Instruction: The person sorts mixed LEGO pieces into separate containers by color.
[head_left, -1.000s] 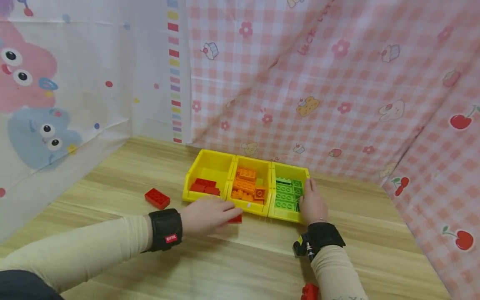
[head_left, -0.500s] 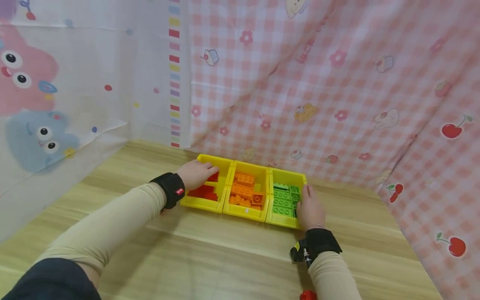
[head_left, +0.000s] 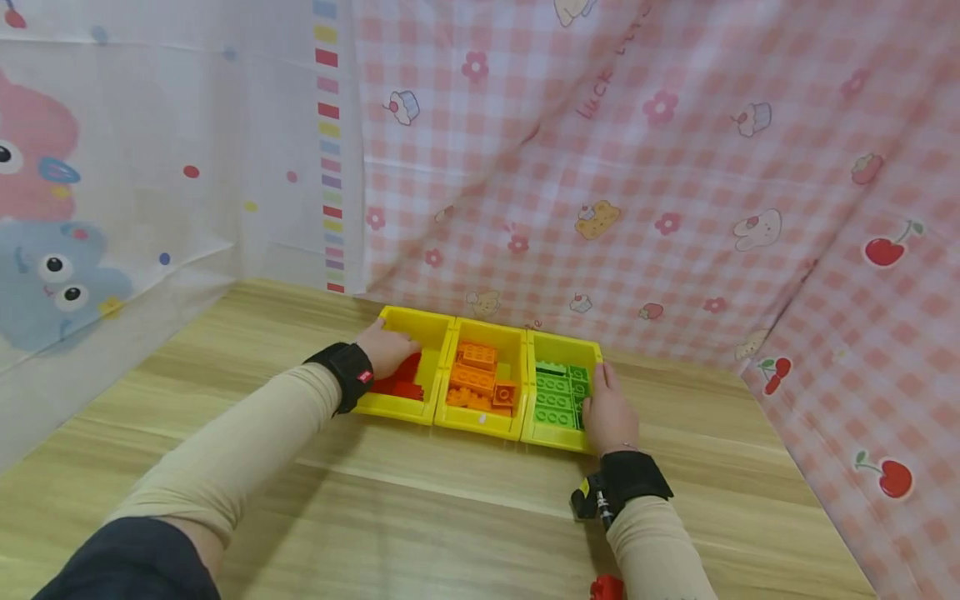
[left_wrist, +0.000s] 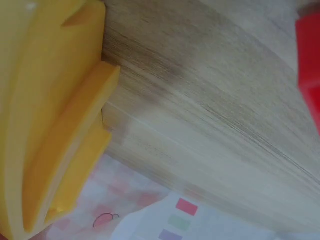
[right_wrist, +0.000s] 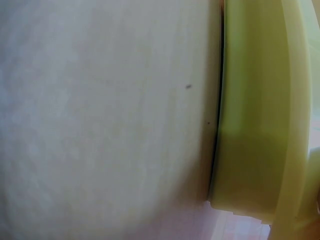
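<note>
In the head view my left hand (head_left: 385, 350) reaches over the outer rim of the left yellow bin (head_left: 399, 407), fingers inside. Red toy bricks (head_left: 401, 385) lie under and beside its fingers; I cannot tell whether it still holds one. My right hand (head_left: 611, 414) grips the outer side wall of the right yellow bin (head_left: 558, 436), thumb on the inside. Green bricks (head_left: 553, 400) lie in rows in that bin. Orange bricks (head_left: 474, 379) are piled in the middle bin (head_left: 480, 422). The right wrist view shows the right bin's outer wall (right_wrist: 255, 115) close up.
A red brick (head_left: 606, 587) lies on the wooden table (head_left: 450, 517) by the right forearm. Another red brick (left_wrist: 310, 60) shows at the left wrist view's right edge, outside the bin. A pink checked cloth (head_left: 480, 167) hangs right behind the bins.
My left hand has carried a red brick from in front of the bins up and leftward into the left bin. My right hand stays on the right bin's wall. The head view has shifted slightly.
</note>
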